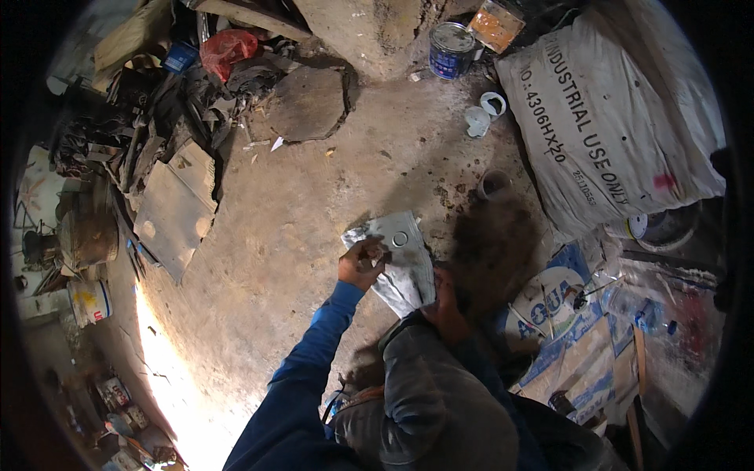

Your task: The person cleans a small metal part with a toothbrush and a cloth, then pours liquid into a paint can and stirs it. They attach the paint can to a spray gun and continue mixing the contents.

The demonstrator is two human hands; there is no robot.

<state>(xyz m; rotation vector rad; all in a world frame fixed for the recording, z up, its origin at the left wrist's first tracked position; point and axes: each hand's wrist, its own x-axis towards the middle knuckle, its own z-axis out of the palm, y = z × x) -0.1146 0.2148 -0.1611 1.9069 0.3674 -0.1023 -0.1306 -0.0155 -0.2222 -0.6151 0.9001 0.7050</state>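
A silvery-white flat pouch (411,275), creased toward its lower end, is in front of me, above my knee. A small dark-rimmed ring (400,239) shows on its upper part. My left hand (361,264) is at the pouch's left edge, with thumb and fingers curled together over it; what they pinch is too small to make out. On the other side, my right hand (448,304) grips the pouch's right edge near its lower corner. Shadow and my knee partly hide those fingers.
A large white printed sack (605,118) lies at the right, with flattened blue-and-white cardboard (561,322) nearer. A blue paint can (452,51) and white lids (477,122) are farther off. Scrap wood and a red plastic bag (227,53) are piled far left. A clear cup (495,185) sits on the floor.
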